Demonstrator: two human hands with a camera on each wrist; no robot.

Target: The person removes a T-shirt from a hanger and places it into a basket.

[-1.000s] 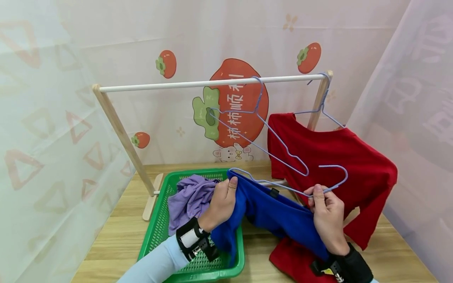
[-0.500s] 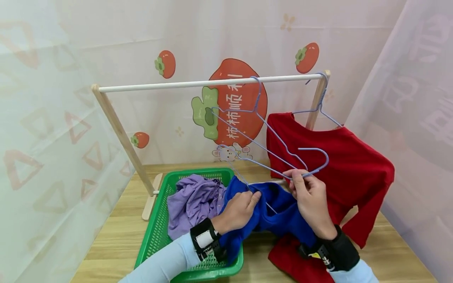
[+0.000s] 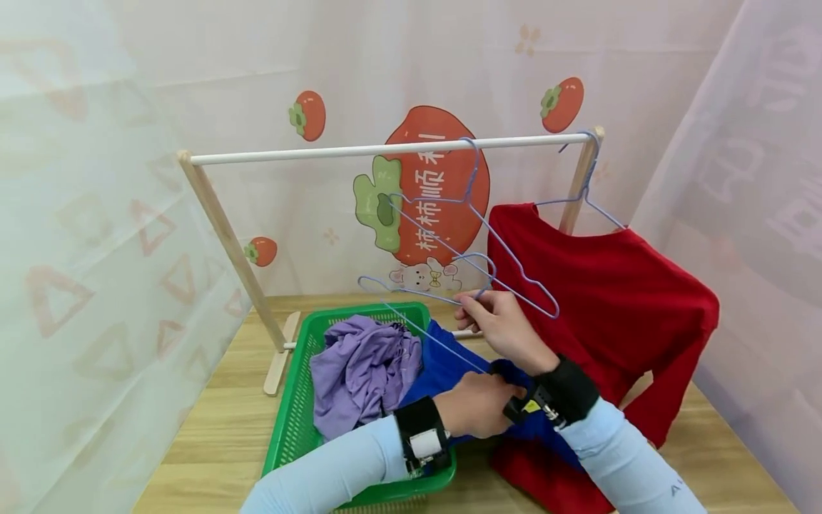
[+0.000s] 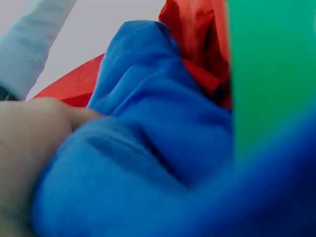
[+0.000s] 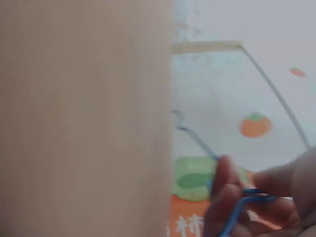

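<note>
In the head view my right hand (image 3: 504, 325) pinches a blue wire hanger (image 3: 420, 292) near the base of its hook. The right wrist view shows the same hanger (image 5: 197, 141) between thumb and fingers. One end of it sticks out over the basket; its lower wire runs down to the blue long-sleeved top (image 3: 437, 371), where the other end is hidden. My left hand (image 3: 478, 405) holds the top below the right hand, fingertips hidden. Up close in the left wrist view, the blue cloth (image 4: 148, 98) lies bunched in folds beside that hand.
A green basket (image 3: 280, 428) with a crumpled purple garment (image 3: 362, 371) stands on the left. Behind is a rack with a white rail (image 3: 321, 153), a bare hanger (image 3: 507, 246) and a hung red top (image 3: 597, 300). More red cloth (image 3: 546, 471) lies in front.
My right hand has moved left with the hanger, whose left end now reaches out past the blue top. My left hand has slid right and down along the cloth, below the right wrist.
</note>
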